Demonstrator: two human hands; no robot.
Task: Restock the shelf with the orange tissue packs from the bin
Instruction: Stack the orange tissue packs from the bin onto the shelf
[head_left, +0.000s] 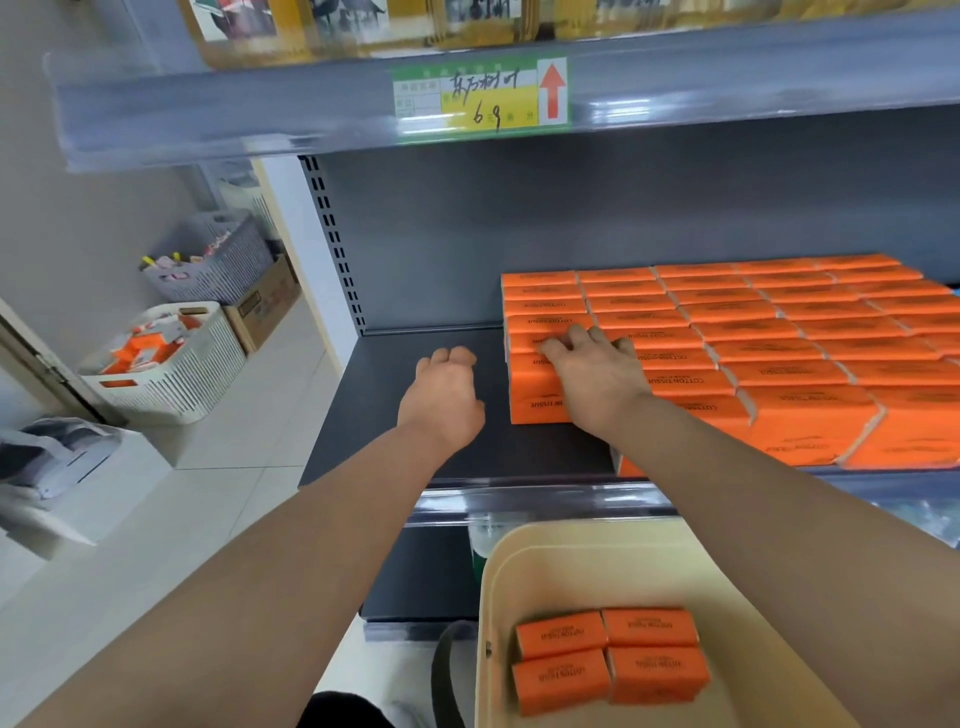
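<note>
- Pressing on the left-hand column of orange tissue packs (727, 332), the right grip (592, 364) was laid over the top with its fingers spread, probably to square the stack on the shelf (374, 415).
- The left grip (444, 395) was held curled over bare shelf beside the stack; nothing was seen in it, though its palm was hidden.
- Four packs (608, 660) were seen in the bin (498, 571), not yet shelved.
- The bin's near side was cut off.

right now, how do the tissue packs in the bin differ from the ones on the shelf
The bin packs show four in one small block; the shelf packs fill many tight rows. The right hand rests on the shelf packs; nothing touches the bin packs. Both are orange with the same dark print.
</note>
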